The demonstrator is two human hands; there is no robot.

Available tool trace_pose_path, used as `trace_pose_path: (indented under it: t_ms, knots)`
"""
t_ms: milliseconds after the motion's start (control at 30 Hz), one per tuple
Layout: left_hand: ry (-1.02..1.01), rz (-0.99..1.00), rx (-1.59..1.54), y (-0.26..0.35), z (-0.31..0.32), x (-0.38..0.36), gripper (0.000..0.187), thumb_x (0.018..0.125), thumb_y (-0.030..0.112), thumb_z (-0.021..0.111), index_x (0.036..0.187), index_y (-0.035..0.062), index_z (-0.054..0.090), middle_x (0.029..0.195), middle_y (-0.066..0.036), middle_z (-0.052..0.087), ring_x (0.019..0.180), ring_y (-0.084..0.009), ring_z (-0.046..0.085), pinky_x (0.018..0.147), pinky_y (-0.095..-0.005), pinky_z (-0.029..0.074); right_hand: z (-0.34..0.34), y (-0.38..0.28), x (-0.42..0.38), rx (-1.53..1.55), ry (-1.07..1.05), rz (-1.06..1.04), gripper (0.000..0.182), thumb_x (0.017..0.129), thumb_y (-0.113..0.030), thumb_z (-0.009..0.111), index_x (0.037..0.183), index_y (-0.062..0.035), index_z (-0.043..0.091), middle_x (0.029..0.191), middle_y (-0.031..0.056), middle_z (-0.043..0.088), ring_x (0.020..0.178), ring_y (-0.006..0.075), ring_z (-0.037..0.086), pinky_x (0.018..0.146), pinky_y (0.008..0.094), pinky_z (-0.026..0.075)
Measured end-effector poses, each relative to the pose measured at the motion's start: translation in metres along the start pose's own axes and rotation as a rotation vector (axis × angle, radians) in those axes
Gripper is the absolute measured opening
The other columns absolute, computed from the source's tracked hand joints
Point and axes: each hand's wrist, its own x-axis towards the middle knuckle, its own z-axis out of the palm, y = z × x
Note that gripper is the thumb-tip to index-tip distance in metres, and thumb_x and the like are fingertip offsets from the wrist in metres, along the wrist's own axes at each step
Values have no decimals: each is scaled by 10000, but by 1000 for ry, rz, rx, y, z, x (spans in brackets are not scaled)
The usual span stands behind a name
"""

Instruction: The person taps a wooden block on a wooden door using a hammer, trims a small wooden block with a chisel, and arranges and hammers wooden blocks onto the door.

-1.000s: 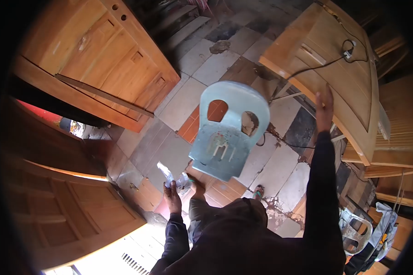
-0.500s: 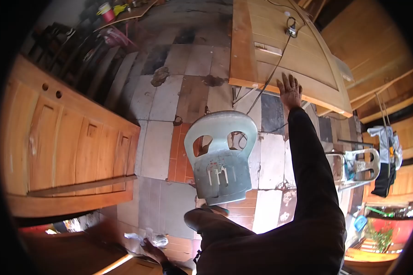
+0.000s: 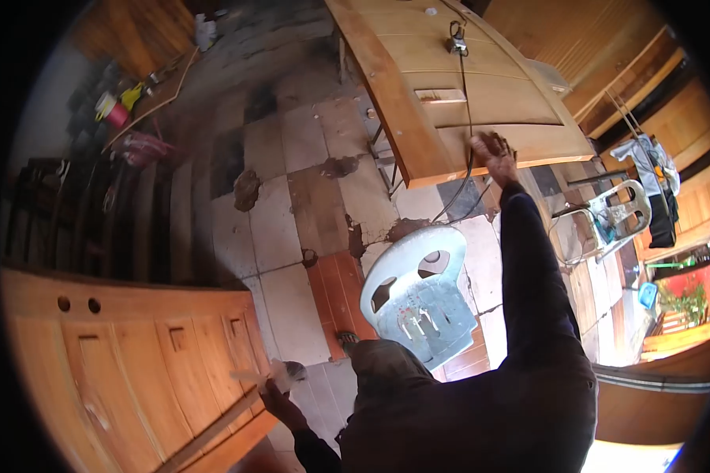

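My left hand [image 3: 282,402] is closed on a crumpled, see-through plastic bag [image 3: 252,377]; what the bag contains is too blurred to make out. My right arm reaches forward, and my right hand [image 3: 497,160], fingers apart, is at the near edge of a wooden door [image 3: 521,146] lying flat on supports. A black power cord [image 3: 464,94] crosses that door beside my fingers, running from a socket box [image 3: 457,39]. On the door's face lies a small wood block [image 3: 440,95].
A pale plastic chair [image 3: 418,296] stands close in front of me. Another panelled door [image 3: 134,347] is at the left. Farther right is a second chair [image 3: 619,209], with clothes [image 3: 651,169] hanging behind. The tiled floor [image 3: 272,213] has broken patches.
My view has turned and shifted forward. My left hand has risen with the plastic bag to beside the left door. My right hand remains at the door's edge, its fingers now more bent.
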Motion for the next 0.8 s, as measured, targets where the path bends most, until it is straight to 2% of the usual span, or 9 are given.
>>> trace_pose_path:
  t_ms: [33, 133, 167, 400, 433, 500, 633, 700, 800]
  knots:
    - [-50, 24, 30, 3, 9, 23, 507, 1096, 438, 549, 1315, -18, 590, 1282, -160, 645, 1130, -260, 654, 920, -394, 552, 5, -16, -2, -103, 13, 57, 907, 831, -865, 582, 1555, -321, 533, 1675, 89, 404, 1580, 290, 272, 1256, 633, 159]
    - [-145, 66, 130, 39, 36, 73, 470, 1104, 409, 542, 1249, -33, 606, 1257, -174, 645, 1097, -285, 653, 933, -409, 549, 14, -17, 5, -129, 148, -41, 596, 919, -545, 667, 1463, -304, 621, 1566, 41, 541, 1499, 283, 419, 1185, 695, 242]
    - [-139, 57, 159, 60, 53, 82, 455, 1107, 393, 538, 1233, -39, 608, 1244, -177, 645, 1091, -293, 653, 937, -410, 547, 11, -17, 3, -77, 210, 8, 512, 923, -331, 660, 1430, -259, 642, 1481, 30, 619, 1423, 282, 516, 1157, 660, 311]
    - [-358, 217, 291, 109, 141, 210, 476, 1117, 365, 516, 1256, -83, 600, 1234, -221, 638, 1116, -346, 637, 1001, -453, 509, 32, -5, 9, -47, 406, 228, 553, 925, -111, 590, 1470, -210, 598, 1473, 66, 635, 1340, 292, 608, 1157, 534, 401]
    - [-419, 388, 391, 104, 147, 242, 491, 1118, 371, 514, 1273, -87, 596, 1248, -232, 636, 1129, -351, 633, 1013, -459, 503, 22, -31, 6, -127, 368, 310, 574, 924, -99, 573, 1489, -206, 577, 1466, 79, 641, 1301, 306, 636, 1150, 501, 422]
    - [-540, 737, 565, 82, 160, 317, 520, 1118, 383, 510, 1307, -95, 589, 1277, -253, 632, 1156, -362, 625, 1037, -471, 489, 22, -39, 8, -131, 379, 342, 542, 952, -129, 564, 1490, -193, 574, 1447, 96, 651, 1278, 319, 649, 1145, 473, 432]
    - [-542, 270, 293, 206, 283, 351, 509, 1123, 347, 512, 1349, -106, 571, 1304, -276, 633, 1149, -357, 635, 1028, -441, 485, 4, -55, 9, -53, 326, 459, 530, 1071, -418, 492, 1529, -154, 532, 1394, 178, 669, 1254, 393, 648, 1087, 493, 480]
    - [-657, 401, 248, 238, 342, 391, 482, 1122, 319, 526, 1352, -103, 572, 1284, -262, 642, 1123, -347, 643, 1009, -424, 492, -13, -67, 18, 37, 240, 573, 649, 1073, -584, 443, 1561, -160, 496, 1381, 210, 668, 1275, 442, 621, 1061, 520, 490]
    - [-854, 577, 358, 301, 434, 439, 446, 1127, 282, 536, 1368, -92, 573, 1275, -214, 666, 1100, -289, 656, 979, -391, 512, -18, -65, 21, -20, 241, 562, 641, 1073, -577, 443, 1565, -168, 491, 1332, 228, 691, 1259, 459, 627, 1067, 508, 487]
